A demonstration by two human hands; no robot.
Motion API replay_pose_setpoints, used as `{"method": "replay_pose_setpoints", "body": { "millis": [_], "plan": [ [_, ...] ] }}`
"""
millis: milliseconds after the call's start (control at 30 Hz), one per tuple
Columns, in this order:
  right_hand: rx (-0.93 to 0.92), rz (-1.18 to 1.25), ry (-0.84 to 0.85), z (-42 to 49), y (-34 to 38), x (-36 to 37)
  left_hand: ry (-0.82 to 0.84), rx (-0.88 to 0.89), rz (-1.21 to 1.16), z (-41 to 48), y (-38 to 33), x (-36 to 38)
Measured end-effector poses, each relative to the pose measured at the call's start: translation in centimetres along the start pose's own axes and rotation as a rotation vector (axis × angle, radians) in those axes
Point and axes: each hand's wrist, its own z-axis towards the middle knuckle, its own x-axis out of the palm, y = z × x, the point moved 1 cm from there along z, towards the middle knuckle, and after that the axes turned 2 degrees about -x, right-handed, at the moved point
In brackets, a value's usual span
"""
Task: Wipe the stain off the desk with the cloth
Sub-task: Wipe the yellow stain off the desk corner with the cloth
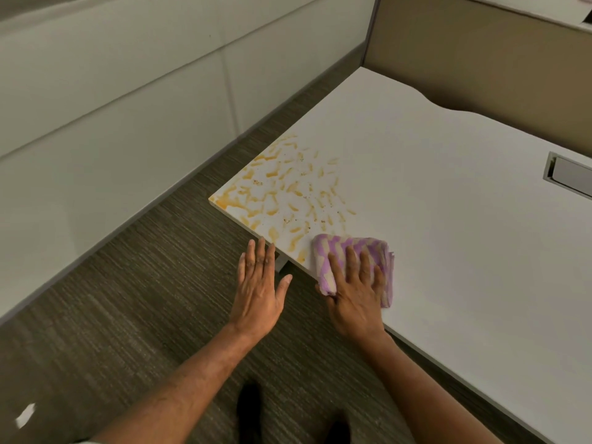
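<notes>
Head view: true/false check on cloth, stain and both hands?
1. The folded purple-and-cream checked cloth lies on the white desk top. True.
2. The orange streaky stain is already gone. False: it covers the desk's near-left corner.
3. The right hand presses flat on the cloth. True.
4. The left hand grips the cloth. False: it is open and empty, over the grey-brown carpet beside the desk.

The left forearm [192, 373] and right forearm [413, 379] are bare and reach forward side by side. The left hand [258, 291] is flat, palm down, its 4 fingers straight and together, thumb out. The right hand [354, 293] presses palm down on the cloth [334, 248], fingers straight and spread.
</notes>
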Motion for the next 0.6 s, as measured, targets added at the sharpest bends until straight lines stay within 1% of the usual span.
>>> {"method": "replay_pose_setpoints", "body": {
  "millis": [167, 233, 467, 600],
  "plan": [
    [0.222, 0.043, -0.042, 0.9, -2.9, -1.2, 0.019, -0.007, 0.004, 0.2, 0.3, 0.3],
    [0.247, 0.053, -0.041, 2.5, -2.6, -1.7, 0.032, -0.008, -0.001, 0.2, 0.3, 0.5],
    [0.157, 0.061, -0.038, 4.7, 1.0, -1.0, 0.029, -0.004, 0.006, 1.0, 0.3, 0.6],
    [0.048, 0.081, -0.024, 3.8, 1.5, -0.8, 0.020, 0.003, -0.004, 1.5, 0.2, 0.7]
  ]
}}
